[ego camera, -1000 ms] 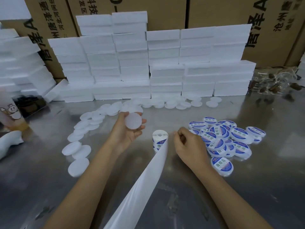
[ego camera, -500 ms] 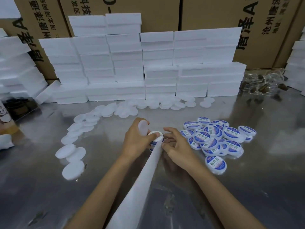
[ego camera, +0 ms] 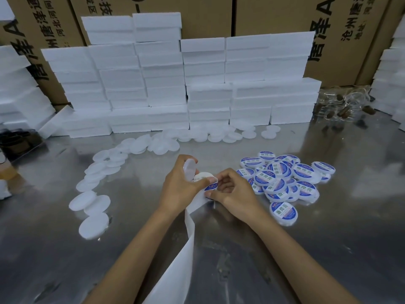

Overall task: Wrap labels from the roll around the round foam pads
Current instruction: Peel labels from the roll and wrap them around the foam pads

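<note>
While our left hand (ego camera: 179, 185) grips a pad (ego camera: 189, 170) over the roll (ego camera: 202, 177) mid-worktop (ego camera: 328, 238), our right hand's (ego camera: 233, 190) fingers (ego camera: 211, 194) pinch a label (ego camera: 210, 186).

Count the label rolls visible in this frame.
1. The label roll stands on the table between both hands: the left hand, holding a foam pad, rests its thumb on it, the right hand pinches a label at its edge. Others may be hidden behind the foam blocks.
</note>
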`<state>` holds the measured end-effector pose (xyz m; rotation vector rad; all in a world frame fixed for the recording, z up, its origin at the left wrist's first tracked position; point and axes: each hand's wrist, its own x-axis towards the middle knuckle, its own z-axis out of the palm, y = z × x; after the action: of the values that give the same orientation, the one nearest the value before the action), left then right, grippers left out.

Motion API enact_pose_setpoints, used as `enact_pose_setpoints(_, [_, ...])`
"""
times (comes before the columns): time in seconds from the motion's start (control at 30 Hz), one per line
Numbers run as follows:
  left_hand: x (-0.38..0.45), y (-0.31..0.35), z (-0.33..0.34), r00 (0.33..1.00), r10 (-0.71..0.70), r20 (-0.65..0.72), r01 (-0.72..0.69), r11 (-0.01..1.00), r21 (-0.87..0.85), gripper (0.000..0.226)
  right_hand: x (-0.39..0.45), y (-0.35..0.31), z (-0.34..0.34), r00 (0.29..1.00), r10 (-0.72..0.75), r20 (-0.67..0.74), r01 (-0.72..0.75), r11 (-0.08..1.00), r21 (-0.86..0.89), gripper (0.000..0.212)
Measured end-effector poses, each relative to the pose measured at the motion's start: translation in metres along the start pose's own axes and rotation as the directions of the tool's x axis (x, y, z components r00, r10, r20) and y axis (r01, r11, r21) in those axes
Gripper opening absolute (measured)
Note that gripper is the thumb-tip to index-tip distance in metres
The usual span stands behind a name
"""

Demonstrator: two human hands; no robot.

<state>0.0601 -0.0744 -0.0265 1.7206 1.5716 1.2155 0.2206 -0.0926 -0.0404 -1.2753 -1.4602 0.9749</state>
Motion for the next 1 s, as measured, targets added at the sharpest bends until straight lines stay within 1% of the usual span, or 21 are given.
enact_pose_setpoints(0.13, [0.0, 0.0, 0.0, 1.0, 0.004, -0.002, -0.004, 1.0, 0.014, 0.052, 0.001, 0.0, -0.001, 0.999, 0.031, -0.022, -0.032, 0.998, -0.055, 0.036])
enact_pose_setpoints(0.3, [-0.001, 0.002, 0.001, 1.0, -0.005, -0.012, 0.006, 1.0, 0.03, 0.054, -0.001, 0.0, -0.003, 0.999, 0.015, -0.044, -0.018, 0.998, -0.064, 0.037])
enact_pose_setpoints(0.47, [0.001, 0.001, 0.001, 1.0, -0.019, 0.002, 0.019, 0.999, -0.026, 0.054, -0.001, -0.003, -0.003, 0.999, 0.026, -0.024, -0.027, 0.998, -0.049, 0.042])
enact_pose_setpoints(0.63, [0.005, -0.003, 0.0, 0.999, -0.019, 0.047, 0.024, 0.994, -0.111, 0.051, 0.0, -0.003, -0.005, 1.0, 0.025, -0.016, -0.026, 0.997, -0.073, 0.037])
enact_pose_setpoints(0.77, [0.01, -0.005, -0.003, 0.996, -0.007, 0.09, 0.02, 0.99, -0.139, 0.05, -0.001, -0.001, -0.006, 1.0, -0.005, -0.007, 0.004, 0.995, -0.097, 0.035])
enact_pose_setpoints(0.87, [0.011, -0.006, -0.006, 0.992, 0.007, 0.122, 0.014, 0.985, -0.173, 0.05, 0.0, -0.003, -0.009, 1.0, 0.003, 0.022, 0.001, 0.989, -0.148, 0.037])
enact_pose_setpoints(1.0, [0.013, -0.008, -0.007, 0.988, 0.006, 0.154, 0.028, 0.975, -0.219, 0.05, 0.001, -0.003, -0.018, 0.994, 0.003, 0.107, 0.006, 0.996, -0.084, 0.042])
